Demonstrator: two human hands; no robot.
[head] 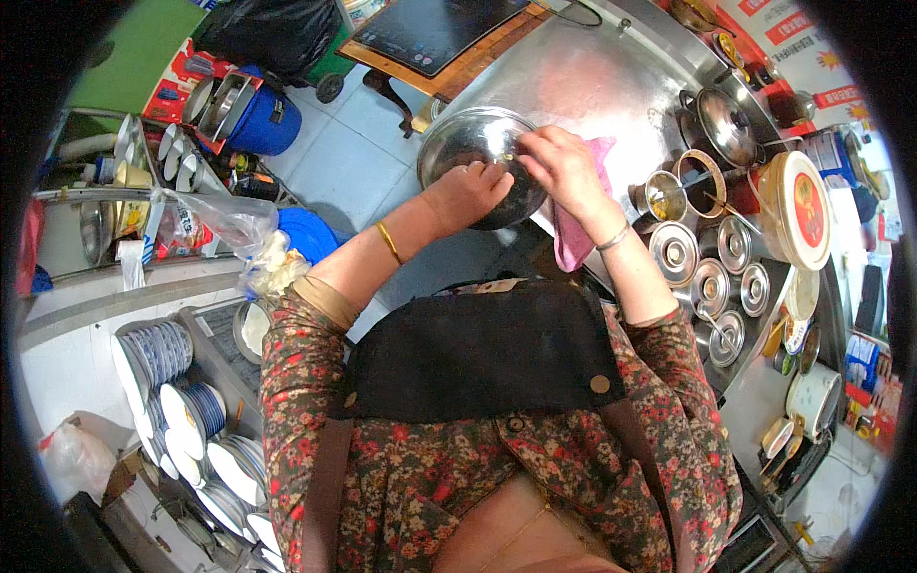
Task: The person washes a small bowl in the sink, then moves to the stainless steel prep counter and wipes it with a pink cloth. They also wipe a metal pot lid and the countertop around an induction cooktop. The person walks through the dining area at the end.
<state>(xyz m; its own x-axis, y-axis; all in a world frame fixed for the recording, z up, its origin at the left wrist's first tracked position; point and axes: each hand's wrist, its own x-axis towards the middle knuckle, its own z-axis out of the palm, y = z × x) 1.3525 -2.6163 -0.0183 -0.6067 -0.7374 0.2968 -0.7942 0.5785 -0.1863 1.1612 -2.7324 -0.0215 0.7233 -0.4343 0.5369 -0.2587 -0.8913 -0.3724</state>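
A round stainless steel bowl (pixel 458 132) is in front of me at the near left edge of the metal counter, its shiny inside facing up. Both hands are over it. My left hand (pixel 473 193) reaches across the rim with its fingers bent down inside; what they hold, if anything, is hidden. My right hand (pixel 562 168) is at the bowl's right side, fingers curled toward the left hand. Small yellowish bits (pixel 507 156) show between the hands, too small to name. A pink cloth (pixel 573 236) lies under my right wrist and hangs over the counter edge.
Several lidded steel canisters (pixel 673 254), an open canister (pixel 665 197) and a lidded plastic tub (pixel 795 208) stand right. Beyond is a lidded pot (pixel 723 125). An induction cooktop (pixel 437 32) sits on a wooden table ahead. Stacked plates (pixel 154 354) and a blue bucket (pixel 265 118) are left.
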